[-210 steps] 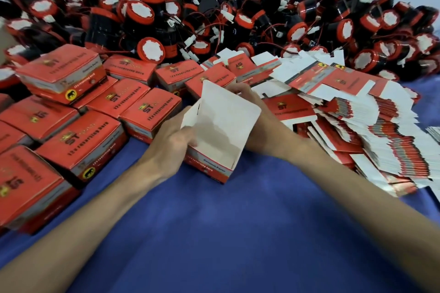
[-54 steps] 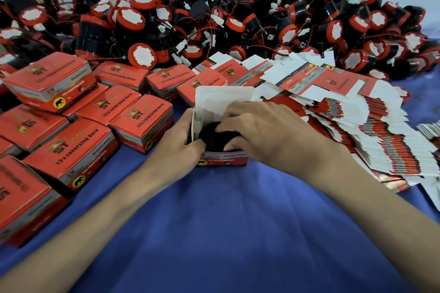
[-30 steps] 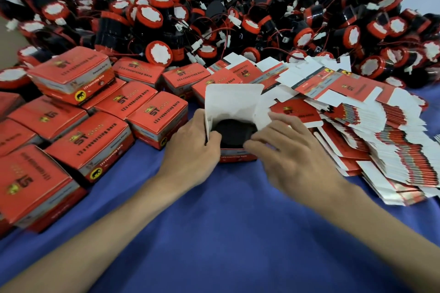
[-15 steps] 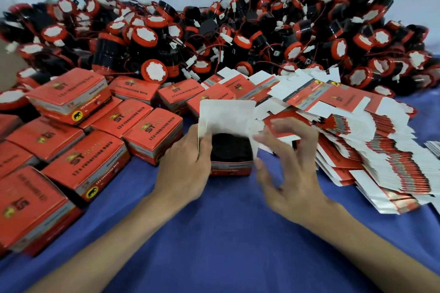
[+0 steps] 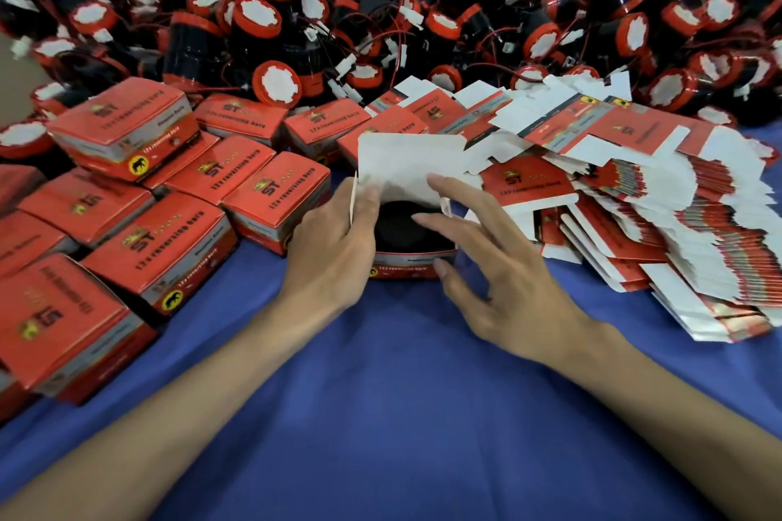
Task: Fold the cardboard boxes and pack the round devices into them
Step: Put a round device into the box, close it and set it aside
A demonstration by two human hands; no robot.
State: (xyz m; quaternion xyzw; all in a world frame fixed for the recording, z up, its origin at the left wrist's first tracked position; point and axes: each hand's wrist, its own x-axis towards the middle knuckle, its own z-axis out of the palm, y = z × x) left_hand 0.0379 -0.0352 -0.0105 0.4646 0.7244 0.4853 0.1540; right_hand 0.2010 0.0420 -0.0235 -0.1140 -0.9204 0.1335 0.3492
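Fingers of L hand lie near-straight against the left wall of the box, steadying it, nothing clenched. R hand is released, fingers spread: index tip at the lower edge of the lid, thumb tip on the front wall, grasping nothing.

Box sits mid-desk on blue cloth, open-topped. Lid stands up at the far side, white inner face toward cam. Device, black, is seated inside.

Handling (est.): box is thin card, so light, creases easily, walls bow if squeezed. Best hold is low on the side walls near corners. Push the lid along its fold line, not at the free edge. Device prob. rigid plastic and heavier than the box, so it should anchor the box while closing.

Counts:
- Open box: 1, w/ 1 device in it.
- Packed boxes, left: approx. a dozen in view, some cropped at the edge.
- Flat blanks, right: fanned stack, too many to count.
- Loose devices in the far heap: dozens, uncountable, wires tangled.
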